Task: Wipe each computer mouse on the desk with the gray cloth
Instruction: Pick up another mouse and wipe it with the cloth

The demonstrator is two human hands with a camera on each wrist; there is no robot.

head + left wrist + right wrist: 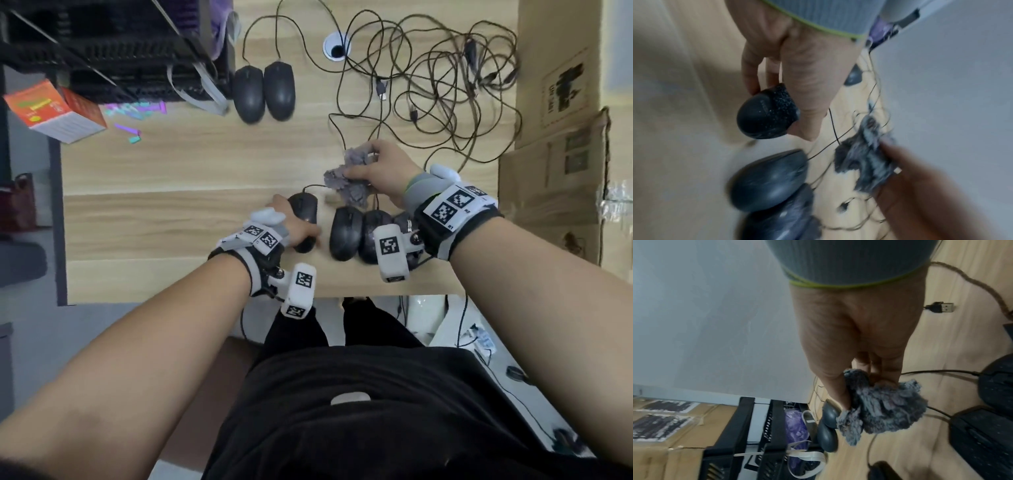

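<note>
My left hand (291,226) grips a black wired mouse (305,212) near the desk's front edge; in the left wrist view the thumb and fingers (750,78) wrap round this dusty mouse (764,116). My right hand (380,168) holds a crumpled gray cloth (349,178) just above the desk, right of that mouse. In the right wrist view the fingers (838,386) pinch the cloth (884,407). Three more black mice (347,233) lie side by side under my right wrist. Two further mice (263,90) sit at the back of the desk.
Tangled mouse cables (445,85) with USB plugs cover the desk's back right. A black rack (120,51) and an orange box (54,109) stand at the left. Cardboard boxes (561,137) line the right edge. A cable hole (337,48) sits at the back.
</note>
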